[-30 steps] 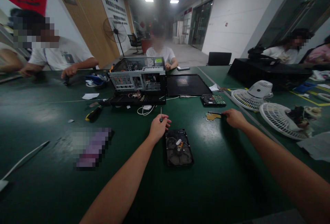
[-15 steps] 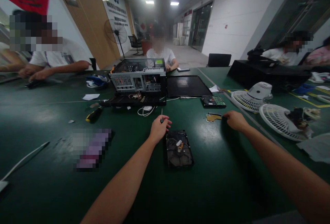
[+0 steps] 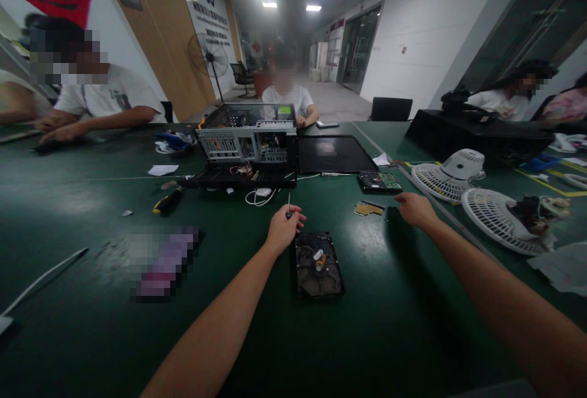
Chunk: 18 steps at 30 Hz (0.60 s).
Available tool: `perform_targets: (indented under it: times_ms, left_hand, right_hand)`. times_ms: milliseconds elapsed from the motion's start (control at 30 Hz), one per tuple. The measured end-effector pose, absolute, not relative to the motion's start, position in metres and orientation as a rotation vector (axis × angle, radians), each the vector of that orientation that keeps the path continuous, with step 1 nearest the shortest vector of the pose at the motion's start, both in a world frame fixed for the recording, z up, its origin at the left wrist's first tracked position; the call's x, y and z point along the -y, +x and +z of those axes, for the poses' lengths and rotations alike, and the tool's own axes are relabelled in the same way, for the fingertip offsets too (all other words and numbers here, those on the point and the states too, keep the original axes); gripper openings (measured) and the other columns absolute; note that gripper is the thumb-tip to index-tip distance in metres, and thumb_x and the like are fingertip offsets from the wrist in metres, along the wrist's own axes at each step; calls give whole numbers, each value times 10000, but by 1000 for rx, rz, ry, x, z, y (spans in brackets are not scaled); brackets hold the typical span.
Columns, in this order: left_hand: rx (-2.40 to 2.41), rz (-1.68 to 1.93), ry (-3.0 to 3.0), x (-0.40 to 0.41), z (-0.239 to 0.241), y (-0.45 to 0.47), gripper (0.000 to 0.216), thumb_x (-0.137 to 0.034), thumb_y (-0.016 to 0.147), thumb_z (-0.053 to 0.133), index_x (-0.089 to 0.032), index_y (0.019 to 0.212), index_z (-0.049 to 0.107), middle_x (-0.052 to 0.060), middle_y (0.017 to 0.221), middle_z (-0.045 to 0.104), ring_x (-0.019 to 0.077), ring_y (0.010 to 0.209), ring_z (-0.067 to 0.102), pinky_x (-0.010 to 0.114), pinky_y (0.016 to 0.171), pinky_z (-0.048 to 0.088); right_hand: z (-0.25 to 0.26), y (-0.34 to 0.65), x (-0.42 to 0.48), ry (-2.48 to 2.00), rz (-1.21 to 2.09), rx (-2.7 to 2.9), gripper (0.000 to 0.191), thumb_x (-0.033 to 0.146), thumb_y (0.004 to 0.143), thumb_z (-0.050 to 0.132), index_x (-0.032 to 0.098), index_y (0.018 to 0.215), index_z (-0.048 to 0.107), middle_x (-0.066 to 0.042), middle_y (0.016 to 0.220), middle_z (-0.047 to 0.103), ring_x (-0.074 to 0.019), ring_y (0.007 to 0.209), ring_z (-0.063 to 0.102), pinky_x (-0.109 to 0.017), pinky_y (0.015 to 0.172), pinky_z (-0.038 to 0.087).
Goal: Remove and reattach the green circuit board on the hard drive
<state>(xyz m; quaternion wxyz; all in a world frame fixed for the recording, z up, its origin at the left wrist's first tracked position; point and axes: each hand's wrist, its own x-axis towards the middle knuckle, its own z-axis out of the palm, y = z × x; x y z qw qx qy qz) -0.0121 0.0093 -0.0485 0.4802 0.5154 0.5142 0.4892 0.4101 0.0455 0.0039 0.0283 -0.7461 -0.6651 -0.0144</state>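
My left hand [image 3: 283,228] is closed around a small screwdriver [image 3: 288,205], its thin shaft pointing up and away from me; most of the handle is hidden in the fingers. Just to its right and nearer me lies a dark hard drive [image 3: 320,266], flat on the green table. My right hand [image 3: 415,208] hovers over the table, fingers reaching left with nothing visible in them. Left of those fingertips, and apart from them, lies a small thin gold-coloured board [image 3: 369,208]. Beyond it rests a second hard drive [image 3: 380,182] with a green circuit board.
An opened computer case [image 3: 247,144] stands ahead beside a black panel [image 3: 337,153]. Fan parts [image 3: 498,217] lie at the right. On the left are a yellow-black screwdriver [image 3: 167,202], a blurred purple object [image 3: 169,262] and a white cable [image 3: 46,282]. Other people sit around the table.
The gold-coloured board has shifted left, and my right hand is now apart from it, slightly higher in view. My left hand and the near hard drive have hardly moved.
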Motion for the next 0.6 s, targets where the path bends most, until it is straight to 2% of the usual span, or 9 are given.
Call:
perform_targets:
  times_ms: [200, 333, 467, 600]
  left_hand:
    - [-1257, 1183, 1257, -9, -47, -13, 138, -217, 931, 590, -164, 1049, 638, 96, 907, 768, 144, 664, 688, 218, 533, 524]
    - [-1270, 1175, 1255, -9, -47, -12, 142, -212, 929, 587, -162, 1053, 636, 93, 909, 768, 139, 666, 689, 213, 537, 527]
    - [-1281, 1167, 1253, -10, -47, -11, 153, -207, 924, 580, -165, 1061, 634, 82, 914, 768, 128, 656, 685, 198, 524, 512]
    - [-1284, 1165, 1257, -10, -47, -11, 160, -215, 926, 572, -169, 1066, 634, 76, 918, 769, 126, 658, 685, 201, 533, 520]
  right_hand:
    - [-9, 414, -81, -2256, -98, 2118, 560, 55, 769, 549, 96, 1309, 690, -190, 1335, 687, -283, 1215, 648, -326, 1044, 467]
    - [-20, 415, -92, -2242, -142, 2150, 520, 56, 781, 539, 56, 1277, 694, -228, 1318, 675, -300, 1202, 643, -347, 1033, 466]
    - [-26, 416, -98, -2229, -179, 2189, 460, 66, 784, 541, 55, 1210, 715, -231, 1249, 693, -312, 1182, 642, -370, 1031, 459]
    - [-24, 417, -101, -2230, -193, 2203, 381, 106, 835, 512, 77, 1153, 721, -222, 1194, 702, -314, 1110, 662, -383, 964, 476]
